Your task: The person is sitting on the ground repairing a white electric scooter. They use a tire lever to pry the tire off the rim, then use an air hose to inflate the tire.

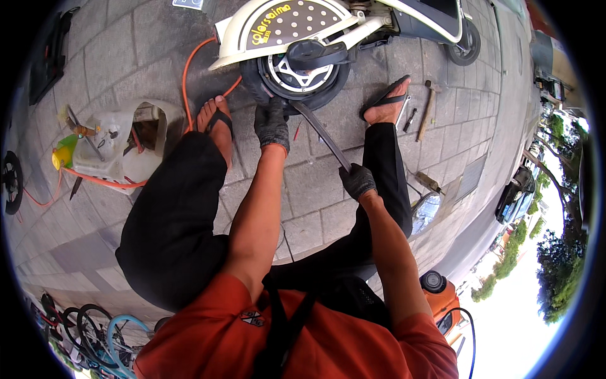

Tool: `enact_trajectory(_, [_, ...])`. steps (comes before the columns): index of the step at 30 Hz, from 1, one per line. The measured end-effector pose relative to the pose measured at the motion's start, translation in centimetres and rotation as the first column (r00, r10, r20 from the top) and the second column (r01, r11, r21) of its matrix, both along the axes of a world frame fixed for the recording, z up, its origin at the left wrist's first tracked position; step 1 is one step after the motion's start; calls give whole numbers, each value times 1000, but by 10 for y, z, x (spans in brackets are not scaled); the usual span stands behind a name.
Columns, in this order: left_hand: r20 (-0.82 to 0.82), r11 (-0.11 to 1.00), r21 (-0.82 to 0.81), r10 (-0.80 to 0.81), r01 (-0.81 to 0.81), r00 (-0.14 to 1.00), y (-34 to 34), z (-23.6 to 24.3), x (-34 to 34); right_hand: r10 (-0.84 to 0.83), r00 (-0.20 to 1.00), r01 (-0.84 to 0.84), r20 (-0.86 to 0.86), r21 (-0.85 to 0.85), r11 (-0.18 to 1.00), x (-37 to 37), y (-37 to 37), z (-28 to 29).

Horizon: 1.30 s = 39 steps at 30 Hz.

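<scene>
A cream-and-brown scooter lies on its side on the paving. The black tyre of its wheel faces me, around a silver and black hub. My left hand, in a dark grey glove, is closed on the tyre's near left edge; its fingertips are partly hidden. My right hand, gloved too, grips the near end of a long flat metal tyre lever. The lever's far end reaches the tyre edge, right of my left hand; whether it sits under the bead I cannot tell.
A hammer, a screwdriver and a wrench lie beside my right foot. At left stands a cut-open whitish plastic container with tools; an orange hose runs past my left foot. A bottle lies at right.
</scene>
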<state>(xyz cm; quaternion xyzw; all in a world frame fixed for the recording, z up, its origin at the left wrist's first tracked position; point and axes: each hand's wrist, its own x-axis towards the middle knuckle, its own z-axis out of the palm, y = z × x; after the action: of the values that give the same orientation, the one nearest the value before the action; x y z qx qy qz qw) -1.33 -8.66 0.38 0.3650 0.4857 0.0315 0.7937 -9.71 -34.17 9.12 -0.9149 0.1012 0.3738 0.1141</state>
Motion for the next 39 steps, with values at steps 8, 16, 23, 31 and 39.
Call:
enact_trajectory(8, [32,1000,13,11,-11,999,2,-14,-4,-3,994,-1,111,30,1000,-17,5,-21])
enact_trajectory(16, [9,1000,13,21,-21,1000,6,-7,-3,30,995,-24,99,-64,998,-15,14,-12])
enact_trajectory(23, [23,1000,-4,-3,3,1000,5,1,0,171,982,-175,-83,-43,984,42,1,55])
enact_trajectory(31, [55,992,116,46,-52,997,19,-27,1,540,819,-567,194,131,813,113,-52,15])
enact_trajectory(39, [79,985,-90,157,-150,984,43,17,15,327,942,-335,71,185,924,105,-28,47])
